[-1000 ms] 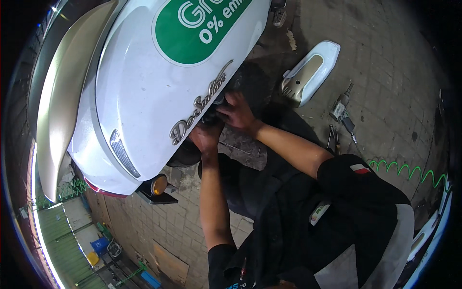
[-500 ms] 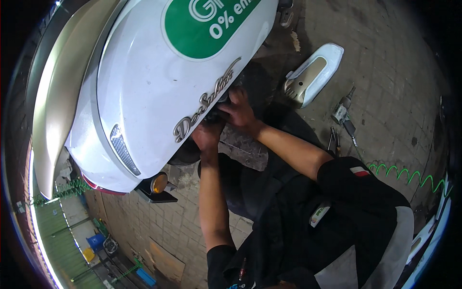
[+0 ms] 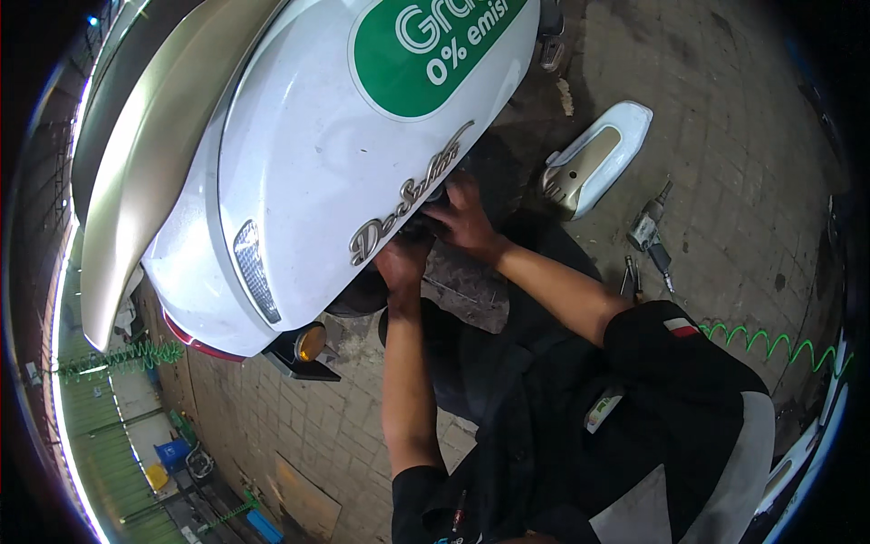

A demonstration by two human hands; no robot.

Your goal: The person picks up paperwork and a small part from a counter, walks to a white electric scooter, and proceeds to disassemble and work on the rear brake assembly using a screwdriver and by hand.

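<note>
A white motor scooter body panel [image 3: 299, 172] with a green sticker [image 3: 426, 54] and silver lettering fills the upper left. Both hands are at its lower edge. My left hand [image 3: 403, 263] reaches up under the lettering, and the panel and shadow hide its fingers. Just to the right, my right hand [image 3: 464, 222] has its fingers bent round a dark part [image 3: 440, 193] under the edge. That part is too shadowed to name. Between and behind the hands it is dark, so any small piece there stays hidden.
A white and gold trim piece [image 3: 609, 154] lies on the paved floor at the right. Near it are an air impact wrench [image 3: 649, 227], some hand tools [image 3: 632, 276] and a green coiled hose [image 3: 770, 340]. An orange indicator lamp [image 3: 310, 343] sticks out below the panel.
The scooter appears shifted slightly right in the picture, along with both hands. The hands keep their places at the panel's lower edge; no grip has visibly changed.
</note>
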